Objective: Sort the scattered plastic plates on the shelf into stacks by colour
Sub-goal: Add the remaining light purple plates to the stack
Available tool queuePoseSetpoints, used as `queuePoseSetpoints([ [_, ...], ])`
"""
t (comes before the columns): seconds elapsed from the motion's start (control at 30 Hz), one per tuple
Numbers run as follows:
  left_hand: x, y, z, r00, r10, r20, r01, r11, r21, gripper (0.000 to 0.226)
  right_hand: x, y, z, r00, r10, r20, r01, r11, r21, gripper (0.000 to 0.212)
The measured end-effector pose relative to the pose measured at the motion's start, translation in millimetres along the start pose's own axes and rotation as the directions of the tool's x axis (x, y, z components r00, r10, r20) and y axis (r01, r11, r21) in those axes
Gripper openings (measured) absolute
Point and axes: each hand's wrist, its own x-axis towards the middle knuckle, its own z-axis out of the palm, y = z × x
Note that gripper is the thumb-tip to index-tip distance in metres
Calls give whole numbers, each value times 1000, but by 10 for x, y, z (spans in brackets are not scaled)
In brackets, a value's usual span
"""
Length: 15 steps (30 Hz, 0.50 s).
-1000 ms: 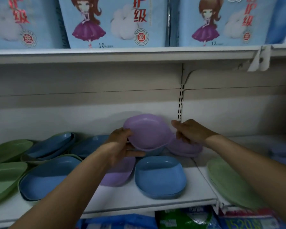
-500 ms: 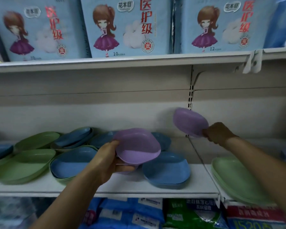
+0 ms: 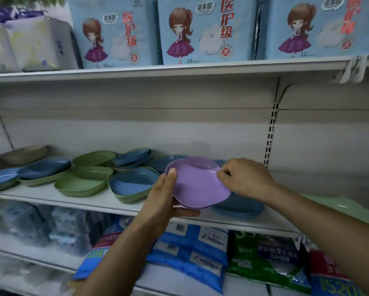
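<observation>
My left hand point(image 3: 166, 199) grips a small stack of purple plates point(image 3: 197, 184) from below, thumb over the near rim, just in front of the middle shelf point(image 3: 51, 197). My right hand point(image 3: 243, 178) pinches the right rim of the top purple plate. A blue plate point(image 3: 239, 207) lies on the shelf under and right of the stack. Left of my hands a blue plate inside a green one point(image 3: 132, 184), a green plate point(image 3: 84, 181) and more blue point(image 3: 45, 168) and green plates overlap. A green plate point(image 3: 337, 207) lies at the far right.
An upper shelf point(image 3: 179, 69) overhangs the plates, loaded with light-blue packs point(image 3: 205, 28). Below the plate shelf are blue bags point(image 3: 192, 246) and a green bag point(image 3: 262, 255). A slotted upright point(image 3: 270, 133) runs down the back wall behind my right hand.
My right hand brought the second purple plate left and down onto the one in my left hand. The view shifted left, showing more plates.
</observation>
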Motion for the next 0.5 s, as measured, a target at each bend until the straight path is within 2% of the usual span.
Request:
queuePoseSetpoints([
  [0.1,-50,24,-193,998,-18,-63,16,1000,-27,38,-17,-134,19,999,-42,-18,42,999,-3,53],
  [0.17,-52,75,-405,992,-25,-125,20,999,-40,35,51,-170,-8,1000,11,-26,-8,997,83,60],
  [0.27,-6,180,-775,973,-37,-229,12,994,-106,32,185,-155,1,990,138,-9,-134,974,184,58],
  [0.4,67,264,-1183,962,-61,-267,26,991,-130,37,311,-224,234,972,208,104,-217,972,85,37],
  [0.5,98,295,-1439,964,-69,-257,41,993,-113,34,394,-356,448,958,254,137,-251,967,-36,36],
])
